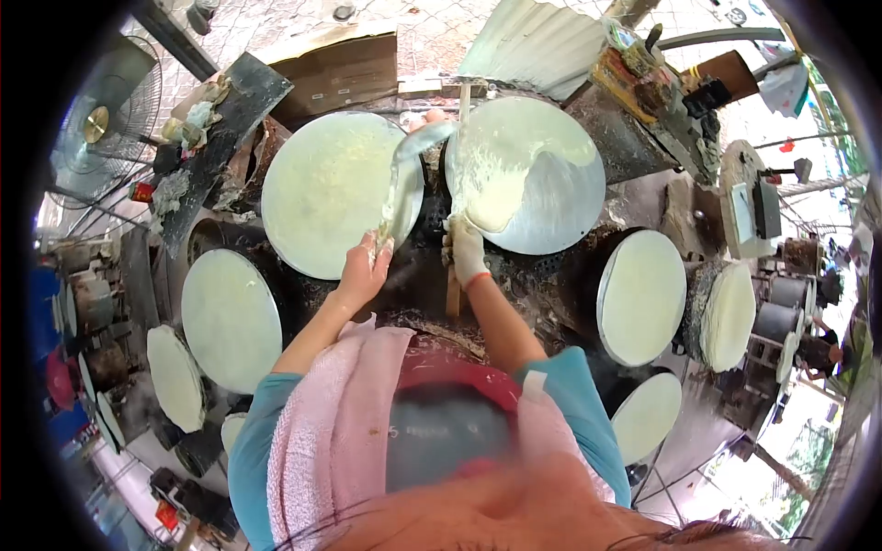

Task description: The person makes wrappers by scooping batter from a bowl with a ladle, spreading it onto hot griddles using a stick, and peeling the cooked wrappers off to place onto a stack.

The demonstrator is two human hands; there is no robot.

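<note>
The left hand (368, 268) is closed on the ladle (418, 142), which points to one o'clock. The gloved right hand (466, 248) clasps the stick (464, 108), at seven o'clock of the pan (562, 209) with batter (496, 200).

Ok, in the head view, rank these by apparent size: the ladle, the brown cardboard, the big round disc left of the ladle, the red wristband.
1. Round disc
2. Brown cardboard
3. Ladle, in the left hand
4. Red wristband
</note>
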